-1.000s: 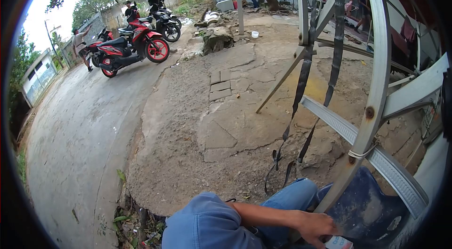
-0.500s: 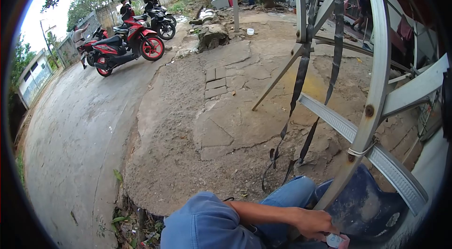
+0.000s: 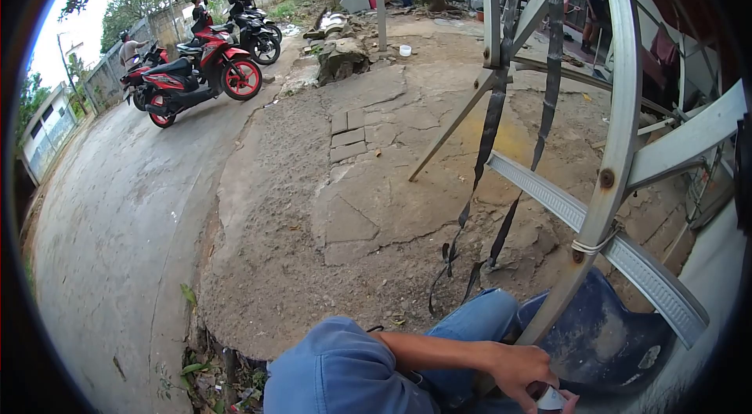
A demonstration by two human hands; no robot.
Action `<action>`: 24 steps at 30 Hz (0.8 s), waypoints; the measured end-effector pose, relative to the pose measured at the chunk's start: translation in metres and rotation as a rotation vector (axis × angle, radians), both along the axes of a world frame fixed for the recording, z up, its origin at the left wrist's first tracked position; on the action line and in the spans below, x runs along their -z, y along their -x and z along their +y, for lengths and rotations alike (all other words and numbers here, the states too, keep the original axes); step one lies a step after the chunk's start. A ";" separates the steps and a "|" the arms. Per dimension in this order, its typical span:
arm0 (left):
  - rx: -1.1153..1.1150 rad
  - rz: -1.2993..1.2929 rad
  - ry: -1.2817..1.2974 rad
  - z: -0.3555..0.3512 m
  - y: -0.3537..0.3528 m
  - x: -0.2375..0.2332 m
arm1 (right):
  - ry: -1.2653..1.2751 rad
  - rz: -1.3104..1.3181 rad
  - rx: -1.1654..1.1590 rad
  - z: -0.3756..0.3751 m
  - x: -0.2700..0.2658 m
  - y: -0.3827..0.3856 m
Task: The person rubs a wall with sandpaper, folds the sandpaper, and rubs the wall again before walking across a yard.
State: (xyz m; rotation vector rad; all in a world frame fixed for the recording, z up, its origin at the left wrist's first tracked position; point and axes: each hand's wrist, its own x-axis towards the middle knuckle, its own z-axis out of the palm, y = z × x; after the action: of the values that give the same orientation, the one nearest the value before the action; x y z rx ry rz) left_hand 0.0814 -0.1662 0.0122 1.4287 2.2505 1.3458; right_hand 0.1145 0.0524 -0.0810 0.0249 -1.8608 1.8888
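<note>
Pack: a small white pack [image 3: 551,399] at the very bottom edge of the view, mostly cut off, just beside a blue chair [image 3: 603,336].
Handling: it looks light and thin-walled, probably easy to crush; it is best pinched across its flat sides, not squeezed hard.
Pointing: the part that shows sticks out of the fingers toward the lower right; its long axis cannot be told, since too little is in view.
Grip: the left hand [image 3: 521,371] is curled closed around the pack, knuckles up.
Right hand: out of view.
Near: a knee in jeans [image 3: 478,320] under the forearm; a metal frame [image 3: 623,124] slants up past the hand.
Further: two dark straps [image 3: 492,132] hang from the frame over cracked ground [image 3: 352,202]; motorbikes [image 3: 196,73] are parked well apart.
</note>
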 end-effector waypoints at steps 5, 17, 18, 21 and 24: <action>-0.100 0.217 -0.002 0.012 0.005 0.028 | -0.054 -0.068 -0.004 0.023 0.010 -0.005; -0.159 0.285 -0.328 0.031 0.026 0.019 | -0.046 0.178 -0.059 -0.003 -0.045 -0.019; -0.198 0.359 -0.340 0.031 0.028 0.021 | -0.091 0.152 -0.024 -0.003 -0.047 -0.020; -0.240 0.424 -0.384 0.033 0.030 0.024 | -0.219 0.077 0.082 -0.007 -0.050 -0.019; -0.237 0.404 -0.396 0.031 0.030 0.027 | -0.220 0.117 0.108 -0.015 -0.052 -0.013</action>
State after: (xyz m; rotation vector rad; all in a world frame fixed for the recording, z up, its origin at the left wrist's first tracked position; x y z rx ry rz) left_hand 0.0511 -0.1351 -0.0147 1.7337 2.5735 1.7981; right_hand 0.1276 0.0371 -0.0287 0.1039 -1.9405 1.5704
